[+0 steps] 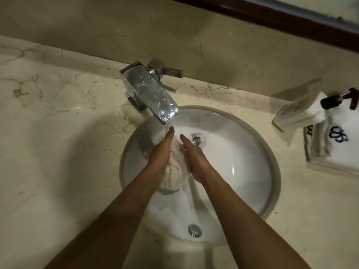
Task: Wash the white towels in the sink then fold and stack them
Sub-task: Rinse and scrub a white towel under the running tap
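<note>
Towel pressed between two flat hands, in the sink under the tap.

The left hand (162, 152) and the right hand (194, 160) face each other palm to palm over the round white sink (268, 171), with a bunched wet white towel (175, 167) sandwiched between them; fingers of both lie straight and together, pointing toward the tap, pressing the cloth rather than curling round it. The towel bulges out below the wrists and sits left of the drain (196, 139). The chrome tap (153, 94) reaches over the far rim; its handle (171, 71) points right. Water sheens in the bowl. On the marble counter (58, 123), far right: folded white towels (336, 150) with blue embroidery, a small box (299, 111) on them, a dark pump bottle (338, 99) beside it.
</note>
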`<state>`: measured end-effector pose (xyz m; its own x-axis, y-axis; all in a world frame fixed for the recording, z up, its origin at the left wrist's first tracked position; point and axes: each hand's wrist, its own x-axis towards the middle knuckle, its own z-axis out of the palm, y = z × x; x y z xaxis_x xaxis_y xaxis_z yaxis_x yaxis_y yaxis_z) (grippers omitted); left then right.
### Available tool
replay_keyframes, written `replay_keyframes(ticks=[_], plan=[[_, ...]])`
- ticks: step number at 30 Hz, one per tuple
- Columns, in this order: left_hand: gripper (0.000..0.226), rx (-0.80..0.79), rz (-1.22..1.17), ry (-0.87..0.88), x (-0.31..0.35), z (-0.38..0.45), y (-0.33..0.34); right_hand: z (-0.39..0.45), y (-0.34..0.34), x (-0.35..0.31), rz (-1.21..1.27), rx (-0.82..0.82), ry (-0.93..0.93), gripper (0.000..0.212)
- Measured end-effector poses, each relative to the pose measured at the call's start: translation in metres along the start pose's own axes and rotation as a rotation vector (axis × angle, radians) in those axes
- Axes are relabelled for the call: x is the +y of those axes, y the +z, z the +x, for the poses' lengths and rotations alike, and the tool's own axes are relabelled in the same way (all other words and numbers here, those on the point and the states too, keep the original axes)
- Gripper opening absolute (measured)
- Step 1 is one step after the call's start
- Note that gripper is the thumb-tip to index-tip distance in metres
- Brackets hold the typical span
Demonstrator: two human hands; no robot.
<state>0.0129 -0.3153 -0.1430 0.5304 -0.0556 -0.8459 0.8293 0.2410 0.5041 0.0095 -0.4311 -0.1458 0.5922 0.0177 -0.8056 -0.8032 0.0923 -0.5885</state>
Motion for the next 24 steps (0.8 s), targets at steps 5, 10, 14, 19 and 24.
replay_keyframes(ticks=[5, 10, 14, 19, 24], plan=[[0.039, 0.086, -0.285, 0.017, -0.004, -0.012, -0.017, 0.002, -0.002, -0.007, -0.176, -0.004, -0.013, 0.023], [0.021, 0.071, -0.383, 0.141, -0.003, -0.044, -0.046, -0.005, -0.011, 0.000, 0.441, -0.197, 0.143, 0.027], [0.035, -0.132, -0.623, -0.045, 0.009, -0.061, -0.052, -0.007, -0.013, 0.028, 0.602, -0.302, 0.302, 0.073], [0.050, -0.226, -0.632, -0.216, 0.013, -0.081, -0.043, -0.029, -0.001, 0.016, 0.188, -0.166, 0.114, 0.042], [0.039, 0.105, 0.010, 0.236, 0.026, -0.070, -0.047, -0.057, 0.002, -0.021, -0.481, 0.116, -0.610, 0.023]])
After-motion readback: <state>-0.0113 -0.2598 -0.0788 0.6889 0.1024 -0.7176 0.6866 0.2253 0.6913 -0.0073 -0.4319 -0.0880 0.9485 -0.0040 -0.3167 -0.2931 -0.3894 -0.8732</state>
